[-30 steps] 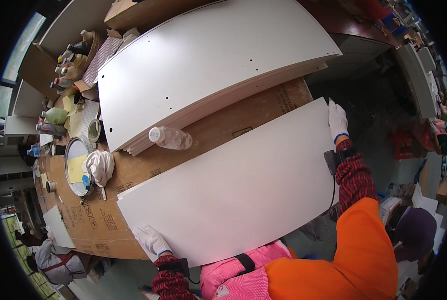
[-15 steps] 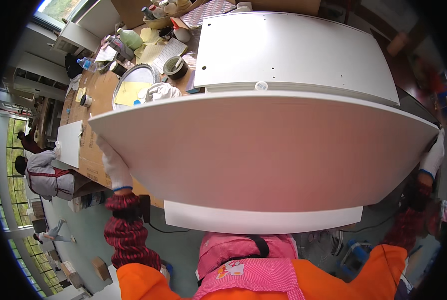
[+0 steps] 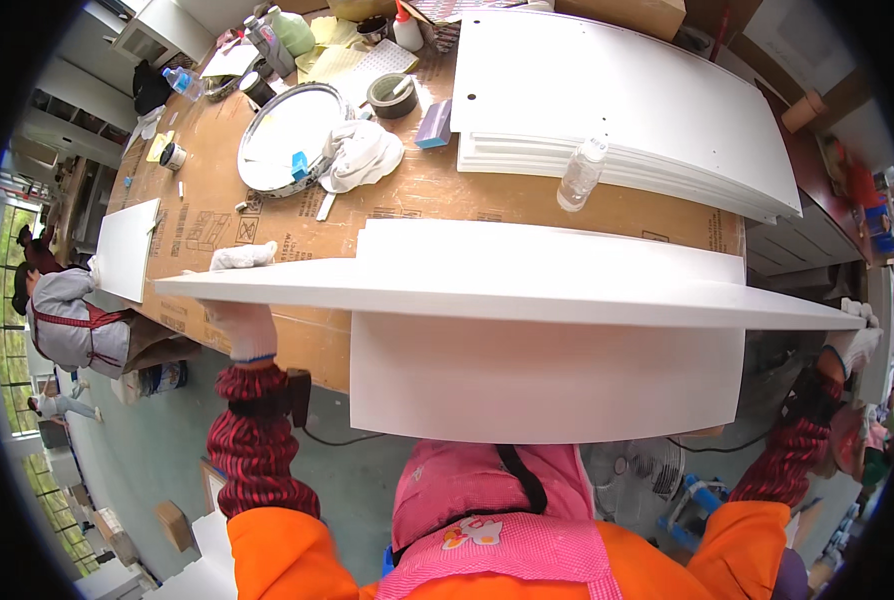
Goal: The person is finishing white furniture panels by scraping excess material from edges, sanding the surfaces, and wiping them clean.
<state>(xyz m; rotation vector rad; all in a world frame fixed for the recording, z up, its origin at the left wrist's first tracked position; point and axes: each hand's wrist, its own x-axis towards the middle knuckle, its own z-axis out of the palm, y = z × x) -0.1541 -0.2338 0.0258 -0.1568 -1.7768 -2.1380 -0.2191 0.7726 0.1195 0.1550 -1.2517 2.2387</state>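
Observation:
A long white panel (image 3: pixel 507 296) is held up nearly edge-on to my view, spanning between my two hands. My left hand (image 3: pixel 243 325), in a white knit glove, is closed round its left end, with fingers over the top face. At the far right end my right hand (image 3: pixel 853 345), gloved the same way, grips the other end. Beneath it a second white panel (image 3: pixel 547 390) lies across the table's near edge, overhanging toward me. The held panel hides the middle of this lower one. Whether the two panels touch, I cannot tell.
On the cardboard-covered table (image 3: pixel 447 195) stand a stack of white panels (image 3: pixel 617 90), a clear bottle (image 3: pixel 582 175), a round lid (image 3: pixel 292 130), a white rag (image 3: pixel 362 155), a tape roll (image 3: pixel 392 97) and a blue block (image 3: pixel 434 124). A co-worker (image 3: pixel 82 320) stands at left; a fan (image 3: pixel 642 470) is below.
The held panel has tilted from showing its broad face to nearly edge-on. More of the lower panel and the table now shows. Both hands still grip the ends.

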